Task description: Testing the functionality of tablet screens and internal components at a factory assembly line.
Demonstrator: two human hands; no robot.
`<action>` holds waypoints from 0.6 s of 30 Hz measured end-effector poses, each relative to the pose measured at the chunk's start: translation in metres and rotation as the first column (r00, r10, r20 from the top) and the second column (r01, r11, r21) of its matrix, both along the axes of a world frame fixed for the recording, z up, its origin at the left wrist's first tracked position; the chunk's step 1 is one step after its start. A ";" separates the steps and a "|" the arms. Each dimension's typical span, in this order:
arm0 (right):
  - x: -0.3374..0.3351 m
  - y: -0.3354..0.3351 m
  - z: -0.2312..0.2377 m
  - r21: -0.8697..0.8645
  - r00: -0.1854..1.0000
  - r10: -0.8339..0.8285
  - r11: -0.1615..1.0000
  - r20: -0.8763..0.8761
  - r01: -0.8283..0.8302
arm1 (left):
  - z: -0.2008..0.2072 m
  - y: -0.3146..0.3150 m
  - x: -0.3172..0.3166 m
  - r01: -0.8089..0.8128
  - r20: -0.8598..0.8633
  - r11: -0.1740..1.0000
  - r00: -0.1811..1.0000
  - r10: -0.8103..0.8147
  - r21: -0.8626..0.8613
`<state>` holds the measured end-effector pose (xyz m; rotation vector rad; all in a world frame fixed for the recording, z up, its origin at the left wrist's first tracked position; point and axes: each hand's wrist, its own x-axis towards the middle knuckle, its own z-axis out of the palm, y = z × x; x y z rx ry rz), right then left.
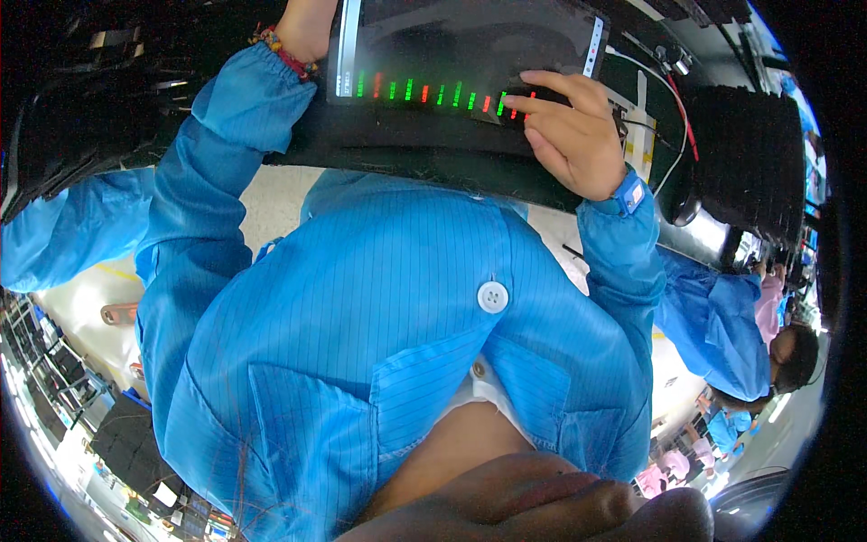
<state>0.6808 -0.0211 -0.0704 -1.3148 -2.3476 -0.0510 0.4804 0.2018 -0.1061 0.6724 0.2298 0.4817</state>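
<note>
A flat dark screen [452, 45] with pale bars along its sides shows a row of green and red text near its lower edge. Over the right part of that row is my right hand [573, 131], its fingers spread and the fingertips at the glass. I see nothing held in it; whether the tips touch, I cannot tell. My left hand [310, 27] is beside the screen's left edge, cut off by the top of the picture, so its fingers are hidden. Coloured cords circle that wrist, and a blue band [629, 192] circles the right one.
A white cable [673, 86] and a red wire [684, 117] curve right of the screen. Dark stacked material [745, 163] stands farther right. A person in blue [722, 316] is close on the right; another blue sleeve [77, 226] shows at the left.
</note>
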 end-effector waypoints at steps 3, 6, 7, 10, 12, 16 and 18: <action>0.002 0.005 0.005 -0.019 1.000 0.003 1.000 0.022 -0.002 | 0.003 -0.001 -0.006 -0.045 -0.039 0.999 0.998 0.046 0.024; 0.026 0.003 0.010 0.059 0.969 -0.187 0.978 -0.160 0.198 | 0.006 -0.001 -0.008 -0.074 -0.085 0.996 0.993 0.078 0.040; 0.040 0.002 0.011 0.100 0.924 -0.290 0.941 -0.248 0.322 | 0.005 -0.001 -0.004 -0.072 -0.109 0.997 0.991 0.075 0.039; 0.092 0.011 -0.008 0.018 0.772 -0.599 0.788 -0.211 0.616 | 0.006 -0.002 -0.003 -0.071 -0.129 0.996 0.989 0.076 0.044; 0.126 0.020 -0.037 0.043 0.736 -0.670 0.736 -0.099 0.676 | 0.012 -0.008 0.002 -0.122 -0.183 0.990 0.974 0.134 0.074; 0.141 0.021 -0.054 0.250 0.753 -0.638 0.765 0.164 0.594 | 0.008 -0.005 0.001 -0.113 -0.206 0.990 0.970 0.130 0.089; 0.104 0.018 -0.015 0.193 0.806 -0.592 0.788 -0.022 0.584 | 0.006 -0.005 -0.001 -0.067 -0.114 0.998 0.991 0.068 0.006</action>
